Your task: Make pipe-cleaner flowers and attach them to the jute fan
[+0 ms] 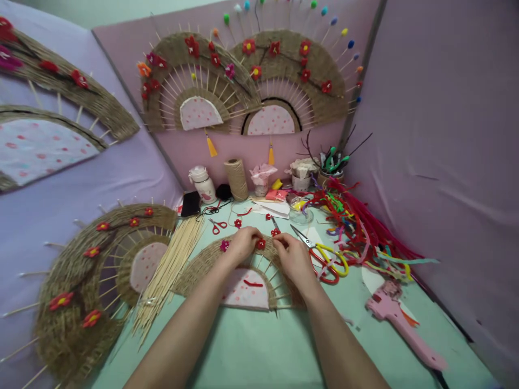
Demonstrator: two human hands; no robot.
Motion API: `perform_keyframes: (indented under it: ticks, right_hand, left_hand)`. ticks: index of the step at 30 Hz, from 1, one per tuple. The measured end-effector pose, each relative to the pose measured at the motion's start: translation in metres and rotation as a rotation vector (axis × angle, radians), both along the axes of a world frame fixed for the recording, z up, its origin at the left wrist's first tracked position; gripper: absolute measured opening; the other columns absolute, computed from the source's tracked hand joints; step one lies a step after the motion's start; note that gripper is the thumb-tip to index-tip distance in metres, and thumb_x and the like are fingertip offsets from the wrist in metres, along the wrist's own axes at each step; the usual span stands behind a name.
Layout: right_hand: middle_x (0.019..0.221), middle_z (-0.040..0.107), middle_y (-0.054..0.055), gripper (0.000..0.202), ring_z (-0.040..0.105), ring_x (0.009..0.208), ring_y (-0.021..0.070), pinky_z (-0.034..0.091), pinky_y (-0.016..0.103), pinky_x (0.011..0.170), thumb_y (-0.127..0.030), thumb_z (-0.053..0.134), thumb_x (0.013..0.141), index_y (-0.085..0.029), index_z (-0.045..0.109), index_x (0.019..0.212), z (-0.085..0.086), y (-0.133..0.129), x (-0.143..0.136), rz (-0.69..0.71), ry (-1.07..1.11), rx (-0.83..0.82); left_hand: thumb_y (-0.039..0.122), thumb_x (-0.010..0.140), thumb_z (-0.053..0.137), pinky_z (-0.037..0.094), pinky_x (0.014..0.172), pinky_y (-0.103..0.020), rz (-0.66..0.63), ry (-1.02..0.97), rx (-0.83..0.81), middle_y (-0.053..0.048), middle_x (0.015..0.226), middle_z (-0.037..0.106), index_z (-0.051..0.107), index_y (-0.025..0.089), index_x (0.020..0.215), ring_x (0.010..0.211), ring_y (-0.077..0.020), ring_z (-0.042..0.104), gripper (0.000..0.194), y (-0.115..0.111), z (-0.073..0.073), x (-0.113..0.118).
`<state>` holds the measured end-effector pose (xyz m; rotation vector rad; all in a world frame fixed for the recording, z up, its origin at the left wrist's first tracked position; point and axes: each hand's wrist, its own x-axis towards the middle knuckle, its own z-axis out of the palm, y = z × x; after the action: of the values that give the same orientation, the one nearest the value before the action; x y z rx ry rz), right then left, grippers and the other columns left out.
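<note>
- Two bare hands meet over a woven half-round fan point(203, 266) on the mint-green table point(253, 348); its long axis runs left to right, straight edge toward the person, curved edge away.
- A red flower point(261, 244) sits on the upper part of the fan's band, in the gap between both sets of fingertips: to the right of the left hand point(243, 246), to the left of the right hand point(292, 258). Of the two, the left looks slightly nearer.
- Left grip: thumb and fingers curl close together at the flower's edge; I cannot tell whether they pinch it.
- Right grip: thumb and forefinger nearly meet above the band; whether something small is between them cannot be made out.
- Another red flower point(275, 232) shows just beyond the right fingertips; a purple flower point(224, 246) is on the band beside the left hand, and a red strip point(253, 283) lies on the spotted centre panel point(243, 294).
- No brand or label is legible: the white jar point(204, 186) bears a reddish mark too small to read, and the pink glue gun point(401, 321) and yellow-and-red scissors point(330, 265) show no readable lettering.
</note>
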<state>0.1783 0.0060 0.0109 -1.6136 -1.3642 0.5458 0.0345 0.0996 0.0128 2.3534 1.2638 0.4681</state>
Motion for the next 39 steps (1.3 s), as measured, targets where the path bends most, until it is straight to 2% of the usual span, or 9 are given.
perform_keyframes:
  ticks: [5,7,13,20,25,29,34,39]
  right_hand:
    - [0.08,0.068,0.006,0.024,0.06,0.073,0.0186,0.044,0.028,0.07,-0.033,0.045,0.08,-0.018,0.064,0.082,0.002,-0.001,0.007,0.007,0.178,-0.022]
    - [0.08,0.069,0.006,0.026,0.061,0.072,0.0188,0.044,0.028,0.069,-0.035,0.046,0.079,-0.018,0.065,0.083,0.002,-0.001,0.01,0.024,0.235,-0.054]
    - [0.079,0.07,0.006,0.027,0.062,0.068,0.0195,0.046,0.029,0.066,-0.038,0.051,0.077,-0.018,0.068,0.082,0.001,0.0,0.007,0.068,0.254,-0.079]
    - [0.079,0.07,0.005,0.025,0.062,0.07,0.0183,0.047,0.028,0.066,-0.037,0.053,0.075,-0.018,0.069,0.081,-0.006,-0.008,-0.008,0.135,0.256,-0.057]
    - [0.076,0.07,0.004,0.028,0.061,0.071,0.0173,0.045,0.027,0.065,-0.039,0.05,0.078,-0.017,0.068,0.08,-0.01,-0.011,-0.014,0.182,0.21,-0.011]
    - [0.078,0.07,0.004,0.027,0.06,0.071,0.0166,0.044,0.026,0.065,-0.038,0.052,0.077,-0.017,0.068,0.082,-0.015,-0.011,-0.019,0.214,0.119,-0.01]
    - [0.082,0.069,0.005,0.022,0.06,0.074,0.0175,0.044,0.028,0.068,-0.032,0.051,0.076,-0.018,0.068,0.082,-0.015,-0.013,-0.024,0.214,0.001,0.015]
    - [0.081,0.067,0.006,0.019,0.058,0.08,0.0195,0.043,0.031,0.074,-0.027,0.05,0.078,-0.019,0.067,0.079,-0.007,-0.019,-0.026,0.172,-0.177,0.122]
  left_hand:
    - [0.018,0.072,0.05,0.049,0.067,-0.026,0.243,-0.421,-0.245,-0.004,0.078,0.068,0.065,0.016,0.082,0.072,-0.0157,0.063,0.018,-0.023,0.004,0.006]
    - [0.02,0.072,0.052,0.051,0.064,-0.026,0.304,-0.525,-0.324,-0.005,0.079,0.068,0.064,0.016,0.082,0.071,-0.0159,0.064,0.017,-0.034,0.005,0.009]
    - [0.02,0.07,0.056,0.053,0.065,-0.026,0.433,-0.696,-0.347,-0.005,0.08,0.068,0.063,0.015,0.08,0.069,-0.0151,0.065,0.013,-0.054,0.004,0.013]
    - [0.022,0.07,0.059,0.054,0.063,-0.026,0.395,-0.78,-0.398,-0.005,0.08,0.066,0.06,0.014,0.081,0.069,-0.0155,0.065,0.013,-0.074,0.002,-0.006]
    - [0.023,0.071,0.06,0.053,0.059,-0.024,0.404,-0.842,-0.399,-0.006,0.085,0.066,0.058,0.015,0.087,0.066,-0.0146,0.066,0.018,-0.082,-0.008,-0.019]
    - [0.022,0.073,0.059,0.054,0.061,-0.024,0.439,-0.926,-0.408,-0.008,0.093,0.065,0.058,0.014,0.091,0.066,-0.0139,0.066,0.02,-0.085,-0.016,-0.021]
    - [0.02,0.073,0.058,0.052,0.058,-0.024,0.382,-0.929,-0.435,-0.007,0.084,0.068,0.06,0.015,0.094,0.067,-0.0153,0.066,0.022,-0.09,-0.017,-0.019]
    - [0.02,0.072,0.057,0.05,0.061,-0.022,0.335,-0.843,-0.349,-0.006,0.083,0.068,0.064,0.014,0.084,0.069,-0.0137,0.063,0.015,-0.093,-0.017,-0.02]
